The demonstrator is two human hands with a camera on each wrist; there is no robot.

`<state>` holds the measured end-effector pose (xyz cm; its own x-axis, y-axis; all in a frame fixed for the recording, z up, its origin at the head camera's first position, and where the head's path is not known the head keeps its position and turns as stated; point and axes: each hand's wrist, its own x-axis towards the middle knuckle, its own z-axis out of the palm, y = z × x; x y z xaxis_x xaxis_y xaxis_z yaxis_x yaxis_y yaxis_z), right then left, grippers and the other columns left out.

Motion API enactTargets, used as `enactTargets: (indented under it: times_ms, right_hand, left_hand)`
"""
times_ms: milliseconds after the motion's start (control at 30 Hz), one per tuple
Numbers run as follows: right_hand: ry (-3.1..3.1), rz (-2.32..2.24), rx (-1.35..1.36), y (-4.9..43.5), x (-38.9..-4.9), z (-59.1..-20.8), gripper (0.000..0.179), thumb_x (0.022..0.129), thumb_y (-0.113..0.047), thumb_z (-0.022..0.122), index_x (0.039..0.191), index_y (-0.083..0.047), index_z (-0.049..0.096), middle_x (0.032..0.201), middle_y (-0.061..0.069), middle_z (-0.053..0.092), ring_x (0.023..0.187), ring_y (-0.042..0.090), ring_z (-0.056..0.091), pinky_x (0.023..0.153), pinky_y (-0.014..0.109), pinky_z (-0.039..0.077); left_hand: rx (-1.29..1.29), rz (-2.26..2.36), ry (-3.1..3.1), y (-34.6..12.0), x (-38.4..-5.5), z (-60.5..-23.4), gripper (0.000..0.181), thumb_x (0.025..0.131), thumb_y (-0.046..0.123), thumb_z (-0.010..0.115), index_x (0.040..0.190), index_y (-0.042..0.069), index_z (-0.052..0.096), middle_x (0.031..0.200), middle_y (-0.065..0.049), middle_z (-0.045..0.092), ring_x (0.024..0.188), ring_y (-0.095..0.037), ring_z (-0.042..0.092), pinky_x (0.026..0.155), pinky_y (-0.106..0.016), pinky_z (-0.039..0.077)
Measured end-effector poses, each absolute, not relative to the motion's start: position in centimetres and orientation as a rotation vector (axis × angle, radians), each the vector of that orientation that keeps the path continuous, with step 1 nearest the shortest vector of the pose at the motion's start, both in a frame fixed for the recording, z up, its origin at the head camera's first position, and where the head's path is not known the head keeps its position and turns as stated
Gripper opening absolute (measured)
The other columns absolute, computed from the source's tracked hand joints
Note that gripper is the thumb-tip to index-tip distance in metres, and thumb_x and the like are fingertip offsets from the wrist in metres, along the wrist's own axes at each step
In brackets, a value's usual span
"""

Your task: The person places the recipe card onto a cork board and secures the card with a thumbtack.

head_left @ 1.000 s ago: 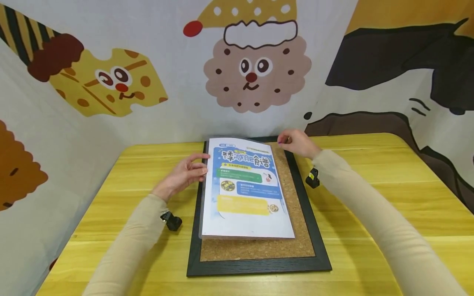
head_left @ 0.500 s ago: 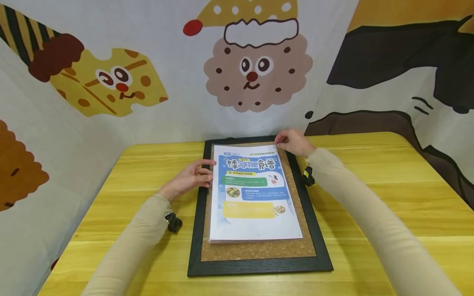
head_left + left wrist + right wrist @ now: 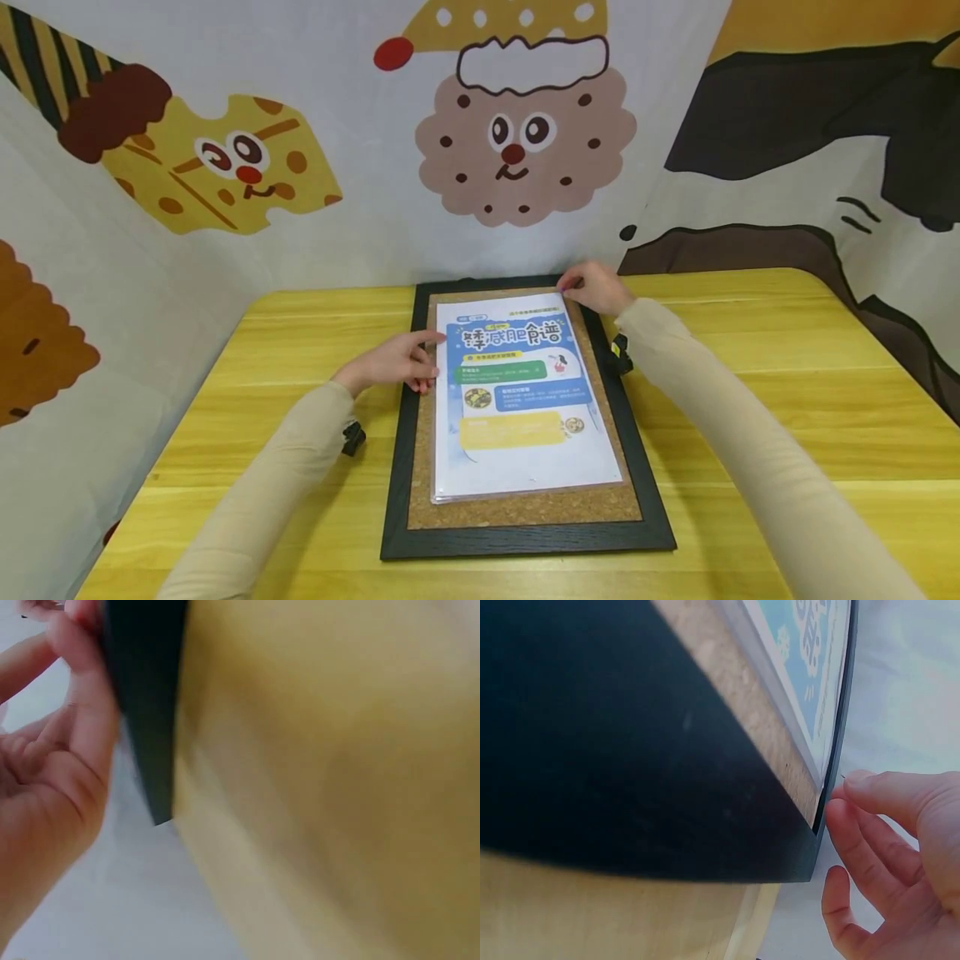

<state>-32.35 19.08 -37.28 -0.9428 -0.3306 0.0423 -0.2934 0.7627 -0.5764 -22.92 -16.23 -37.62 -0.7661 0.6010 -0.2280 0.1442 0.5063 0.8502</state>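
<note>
A printed poster (image 3: 525, 450) in a clear sleeve lies over the cork board (image 3: 525, 510), which has a black frame (image 3: 517, 540). At the poster's left edge, my left hand (image 3: 393, 360) grips the sheet between its fingertips. My right hand (image 3: 597, 287) is at the poster's upper right corner, pinching a small purple push pin (image 3: 562, 289). The pin's thin dark tip (image 3: 843, 777) shows in the right wrist view, near the frame's edge. In the left wrist view, the fingers of my left hand (image 3: 52, 757) are partly hidden by the frame's side.
The board rests on a yellow wood-grain table (image 3: 750, 350). Behind it hangs a white cloth (image 3: 360, 242) printed with cartoon food figures. Each wrist bears a small black camera.
The poster has come down flatter onto the board and shifted right and toward me, with my left hand following it. My right hand has moved slightly left, to the poster's corner.
</note>
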Motion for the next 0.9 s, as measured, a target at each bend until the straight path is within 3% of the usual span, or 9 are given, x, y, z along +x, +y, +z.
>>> enactTargets:
  times_ms: [267,367,500,667,900]
  right_hand:
    - [2.873,-0.961,-0.511,18.8,-32.8,-37.6,0.014,0.092,0.0,0.062,0.104,0.004,0.069,0.106,0.018,0.064,0.096,0.03,0.056,0.087,0.044,0.045]
    - [2.87,-0.97,-0.496,18.9,-33.0,-37.7,0.013,0.092,0.0,0.062,0.103,0.004,0.069,0.105,0.018,0.064,0.096,0.03,0.055,0.087,0.043,0.045]
    - [2.872,-0.977,-0.49,19.1,-33.3,-38.0,0.013,0.092,0.001,0.062,0.102,0.005,0.069,0.104,0.019,0.064,0.097,0.03,0.055,0.088,0.044,0.044]
    - [2.864,-0.987,-0.469,18.8,-33.5,-38.1,0.013,0.091,0.0,0.063,0.102,0.004,0.07,0.105,0.018,0.064,0.097,0.03,0.054,0.088,0.044,0.044]
    - [2.864,-0.98,-0.436,18.3,-33.8,-38.4,0.012,0.09,0.001,0.065,0.101,0.004,0.07,0.104,0.017,0.065,0.097,0.03,0.054,0.088,0.043,0.044]
  left_hand:
    - [0.664,1.02,2.388,-16.1,-23.2,-36.9,0.053,0.096,0.005,0.057,0.142,-0.01,0.036,0.073,-0.01,0.063,0.059,-0.019,0.058,0.057,-0.031,0.05]
    - [0.611,1.032,2.474,-16.3,-23.3,-36.9,0.048,0.095,0.006,0.059,0.139,-0.007,0.043,0.085,-0.012,0.062,0.068,-0.022,0.058,0.062,-0.033,0.05]
    - [0.58,1.039,2.574,-16.6,-23.4,-36.9,0.049,0.092,0.01,0.064,0.135,-0.006,0.048,0.114,-0.02,0.058,0.096,-0.031,0.056,0.081,-0.042,0.048]
    - [0.563,1.03,2.596,-16.8,-23.3,-37.1,0.058,0.089,0.016,0.067,0.14,-0.003,0.046,0.146,-0.029,0.031,0.129,-0.046,0.034,0.1,-0.059,0.033]
    - [0.46,0.988,2.551,-16.6,-23.4,-38.1,0.079,0.085,0.027,0.073,0.15,0.007,0.033,0.155,-0.029,-0.004,0.14,-0.048,0.004,0.105,-0.066,0.016]
